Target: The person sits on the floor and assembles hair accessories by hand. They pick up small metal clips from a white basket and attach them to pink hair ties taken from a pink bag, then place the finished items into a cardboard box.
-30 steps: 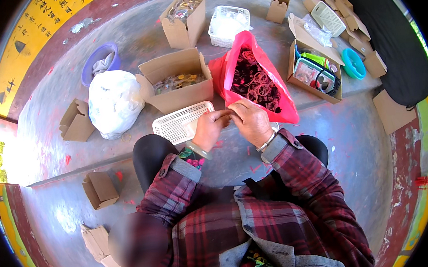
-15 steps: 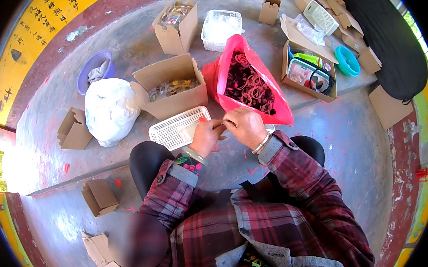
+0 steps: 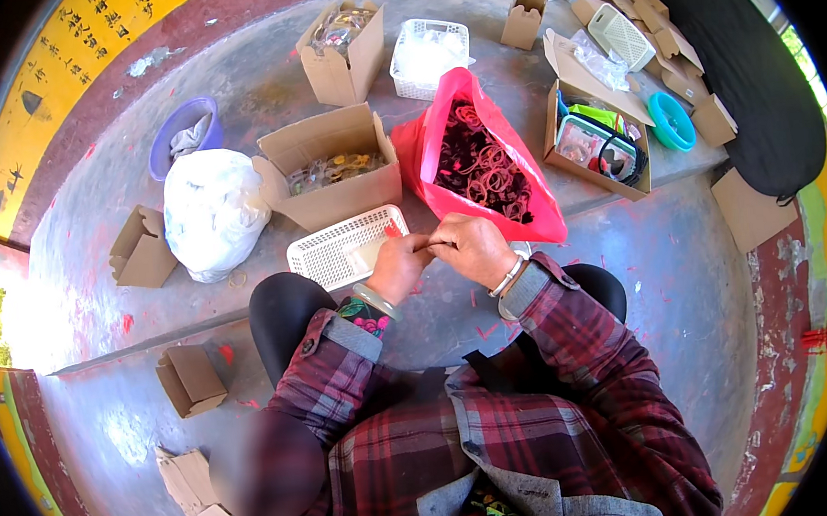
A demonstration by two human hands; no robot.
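My left hand [image 3: 398, 268] and my right hand [image 3: 472, 250] meet above my lap, fingertips pinched together. Whatever sits between the fingers is too small and too covered to make out. Just left of and beyond the hands lies a white perforated plastic basket [image 3: 322, 259], with a small red piece at its right end. Behind my right hand stands a bright pink bag [image 3: 546, 212], its mouth wide open. Inside it is a heap of dark and pinkish ring-shaped bands [image 3: 486, 171].
Beyond the basket is a cardboard box [image 3: 347, 194] of small packaged items. A full white plastic bag [image 3: 214, 214] and purple basin [image 3: 159, 159] stand left. At right are a box of mixed goods [image 3: 597, 144] and a teal basin [image 3: 673, 123]. A floor step runs across.
My right hand has turned slightly and its fingers have shifted a little against the left fingertips. My left hand stays almost in place.
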